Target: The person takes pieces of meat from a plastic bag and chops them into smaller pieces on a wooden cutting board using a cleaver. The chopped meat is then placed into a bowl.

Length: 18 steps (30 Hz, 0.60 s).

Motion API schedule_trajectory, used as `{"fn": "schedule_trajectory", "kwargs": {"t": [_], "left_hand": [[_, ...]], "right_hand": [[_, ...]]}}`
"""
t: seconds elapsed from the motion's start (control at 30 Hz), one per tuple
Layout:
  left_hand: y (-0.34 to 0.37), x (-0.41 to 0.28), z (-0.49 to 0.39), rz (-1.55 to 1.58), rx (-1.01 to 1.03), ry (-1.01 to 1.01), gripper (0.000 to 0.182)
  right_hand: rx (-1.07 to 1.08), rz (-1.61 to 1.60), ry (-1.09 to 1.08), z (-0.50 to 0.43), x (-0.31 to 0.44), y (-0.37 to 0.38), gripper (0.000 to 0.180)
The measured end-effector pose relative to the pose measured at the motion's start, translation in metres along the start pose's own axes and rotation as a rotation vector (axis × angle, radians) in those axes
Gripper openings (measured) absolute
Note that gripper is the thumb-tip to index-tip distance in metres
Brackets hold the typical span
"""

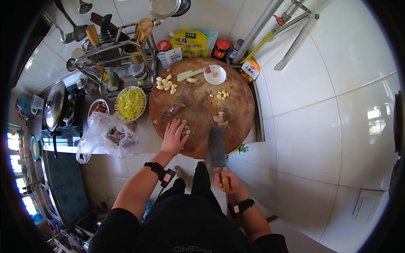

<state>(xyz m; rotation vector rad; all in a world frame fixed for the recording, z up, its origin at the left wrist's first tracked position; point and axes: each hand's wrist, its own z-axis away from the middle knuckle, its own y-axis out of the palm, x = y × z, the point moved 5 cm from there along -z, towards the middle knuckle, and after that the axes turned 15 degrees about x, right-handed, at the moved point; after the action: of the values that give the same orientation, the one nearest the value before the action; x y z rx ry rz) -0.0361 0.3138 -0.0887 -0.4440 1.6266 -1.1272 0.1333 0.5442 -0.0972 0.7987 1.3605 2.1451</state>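
Note:
My left hand (173, 136) rests on the round wooden chopping board (202, 142), thumb apart from the fingers. Small pale pieces (187, 130) lie beside its thumb and fingertips. Just beyond it sits a long dark piece of meat (168, 114). In my right hand (232, 182) is the wooden handle of a cleaver (216, 147), its broad blade over the board's near edge. A small heap of cut meat (220, 119) is just past the blade's far end. Farther back are peeled garlic cloves (166, 84), smaller garlic pieces (223, 94), pale green stalks (191, 74) and a small white dish (215, 74).
Left of the board stand a bowl of shredded green vegetable (130, 103), a bowl of meat pieces (99, 107) and a clear plastic bag (109, 137). A metal utensil rack (117, 60) and seasoning packets (190, 42) stand behind. A lidded pan (55, 106) is far left.

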Motion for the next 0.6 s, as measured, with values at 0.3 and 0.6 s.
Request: {"fn": "schedule_trajectory", "kwargs": {"t": [0.3, 0.6], "left_hand": [[0.007, -0.017, 0.003, 0.069, -0.018, 0.089, 0.051], [0.022, -0.018, -0.013, 0.097, 0.075, 0.194, 0.045]], "right_hand": [[-0.196, 0.203, -0.091, -0.035, -0.068, -0.017, 0.011], [-0.151, 0.051, -0.17, -0.074, -0.091, -0.011, 0.011]]}}
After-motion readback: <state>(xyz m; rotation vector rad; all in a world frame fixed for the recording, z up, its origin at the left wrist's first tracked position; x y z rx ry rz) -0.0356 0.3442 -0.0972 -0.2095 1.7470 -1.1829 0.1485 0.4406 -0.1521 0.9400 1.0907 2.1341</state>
